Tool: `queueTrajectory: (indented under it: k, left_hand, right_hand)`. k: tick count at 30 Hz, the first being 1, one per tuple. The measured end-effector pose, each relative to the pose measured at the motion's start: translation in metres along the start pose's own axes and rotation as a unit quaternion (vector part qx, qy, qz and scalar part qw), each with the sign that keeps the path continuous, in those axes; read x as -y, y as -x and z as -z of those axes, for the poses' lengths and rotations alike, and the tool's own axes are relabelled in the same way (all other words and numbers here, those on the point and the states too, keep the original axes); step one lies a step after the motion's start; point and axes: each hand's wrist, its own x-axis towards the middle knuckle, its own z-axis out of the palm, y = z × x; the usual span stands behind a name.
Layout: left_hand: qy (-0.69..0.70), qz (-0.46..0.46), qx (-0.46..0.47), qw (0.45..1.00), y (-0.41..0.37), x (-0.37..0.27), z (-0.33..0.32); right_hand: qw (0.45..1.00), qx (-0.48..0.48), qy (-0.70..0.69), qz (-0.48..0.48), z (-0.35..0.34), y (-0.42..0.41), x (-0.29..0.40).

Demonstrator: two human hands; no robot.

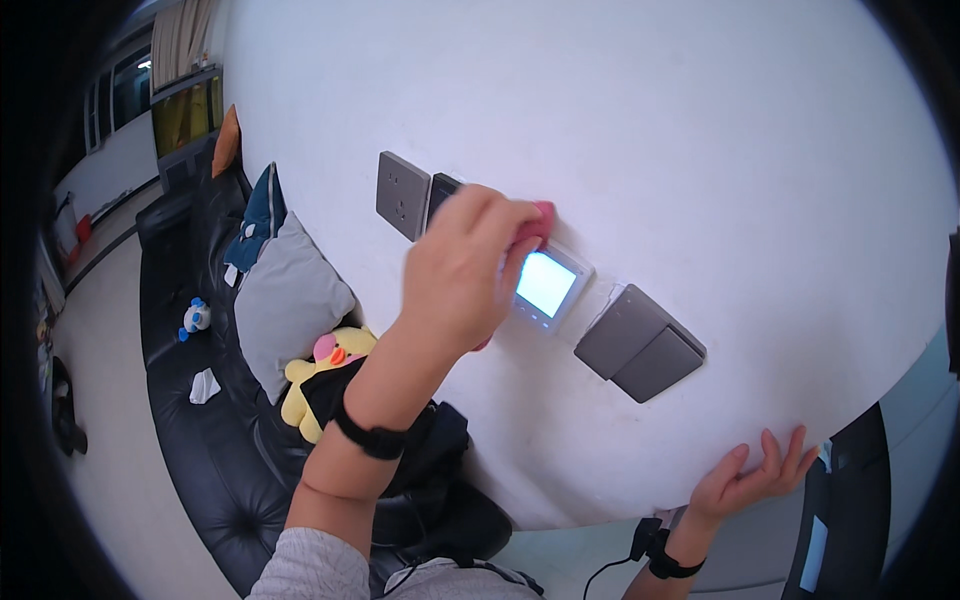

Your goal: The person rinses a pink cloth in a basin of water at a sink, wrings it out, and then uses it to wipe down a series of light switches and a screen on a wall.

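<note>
My left hand (461, 262) grips a pink cloth (541, 223), partly hidden by the fingers, at the upper left edge of a white wall-mounted control panel (559, 289) with a glowing screen. Left of it, on the white wall, are a grey socket plate (403, 195) and a dark plate (442, 196) partly behind the hand. To the right of the panel is a grey switch plate (641, 343) with a wide two-part face. Lower right, my right hand (757, 476) rests with spread fingers at the lower edge of the wall, holding nothing.
A black leather sofa (217, 450) runs along the wall at left. On it lie a grey cushion (289, 300), a blue cushion (259, 217), a yellow plush duck (300, 405), a small blue-and-white toy (196, 316) and a crumpled white tissue (204, 385). A cable hangs near my right wrist.
</note>
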Motion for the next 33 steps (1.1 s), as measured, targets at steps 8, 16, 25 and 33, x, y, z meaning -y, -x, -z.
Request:
queueTrajectory:
  k: [8, 16, 25, 33]
  left_hand:
    - [-0.078, 0.006, -0.065, 0.995, 0.005, 0.026, -0.006]
    - [-0.098, 0.029, 0.004, 0.995, 0.011, 0.019, -0.006]
    - [-0.028, 0.059, -0.027, 0.997, 0.057, 0.017, -0.017]
    - [0.043, 0.132, -0.026, 0.990, 0.131, 0.018, -0.016]
  right_hand:
    - [1.000, 0.008, 0.015, -0.004, 0.003, 0.002, -0.001]
    - [1.000, 0.006, 0.014, 0.002, 0.002, 0.001, 0.000]
    - [1.000, 0.008, 0.021, 0.010, 0.002, 0.001, -0.003]
    - [1.000, 0.002, 0.019, 0.003, 0.003, -0.001, -0.001]
